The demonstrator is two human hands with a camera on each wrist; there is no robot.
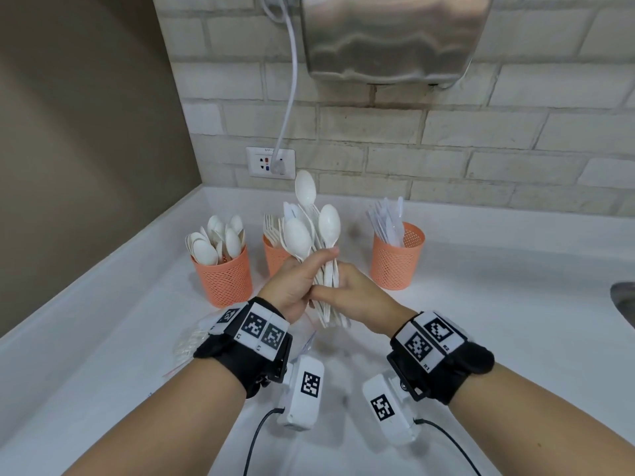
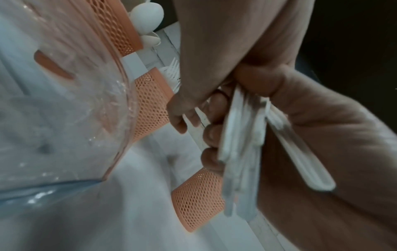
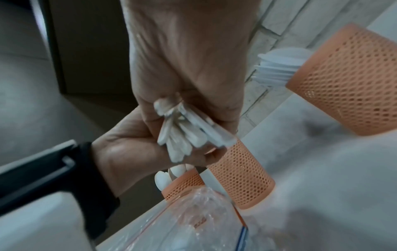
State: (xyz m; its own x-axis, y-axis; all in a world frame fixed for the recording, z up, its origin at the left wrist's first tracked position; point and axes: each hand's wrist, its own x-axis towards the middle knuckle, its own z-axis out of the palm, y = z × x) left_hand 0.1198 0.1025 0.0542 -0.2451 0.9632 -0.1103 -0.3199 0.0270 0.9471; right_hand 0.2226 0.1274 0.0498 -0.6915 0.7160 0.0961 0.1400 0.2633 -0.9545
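A bundle of white plastic cutlery [image 1: 311,231], mostly spoons with some forks, stands upright above the counter with its bowls fanned out at the top. My left hand [image 1: 305,273] grips the handles from the left, thumb across the front. My right hand [image 1: 348,292] holds the lower handles from the right. The left wrist view shows the handle ends [image 2: 242,152] sticking out below my curled left fingers [image 2: 211,135]. In the right wrist view my right hand [image 3: 189,68] closes over the handle ends [image 3: 184,130].
Three orange mesh cups stand behind the hands: one with spoons [image 1: 223,280], one with forks [image 1: 275,261], one with knives [image 1: 397,264]. A clear plastic bag [image 1: 192,338] lies under my left wrist. A hand dryer [image 1: 391,36], a wall socket [image 1: 270,163] and a sink edge [image 1: 623,304] surround them.
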